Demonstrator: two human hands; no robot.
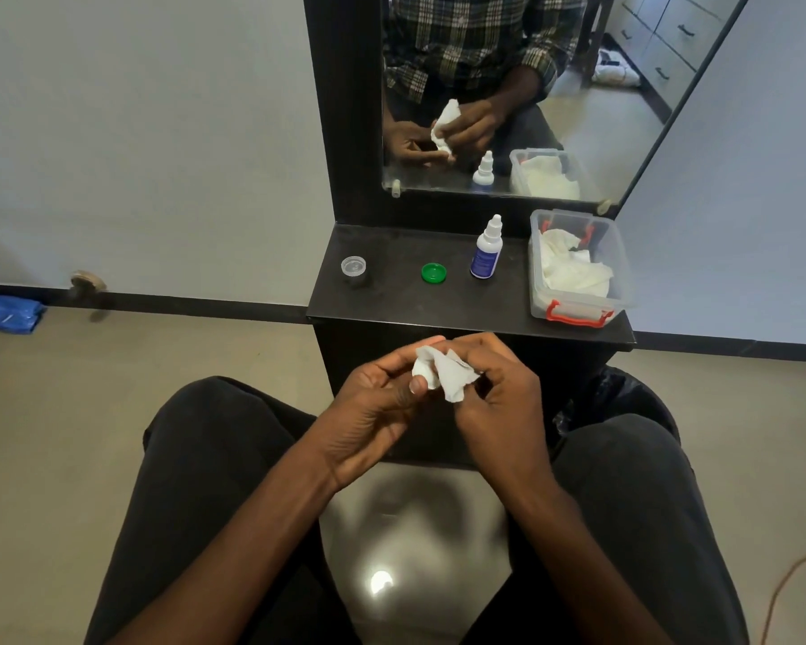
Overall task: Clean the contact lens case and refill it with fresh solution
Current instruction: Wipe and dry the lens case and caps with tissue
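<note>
Both hands, left hand (pixel 382 393) and right hand (pixel 499 393), pinch a white tissue (pixel 443 370) probably wrapping the unseen lens case; wipe gently, rotating, while the green cap (pixel 433 272) waits on the shelf (pixel 392 300).

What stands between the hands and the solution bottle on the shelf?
Nothing visible. The bottle stands upright on the shelf, with bare shelf in front of it. Both the left hand and right hand hold a tissue.

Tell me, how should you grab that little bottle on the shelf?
Wrap fingers round the wide body of the bottle, coming from the front. It stands upright, its nozzle cap is thin, and the plastic box sits close beside it.
</note>
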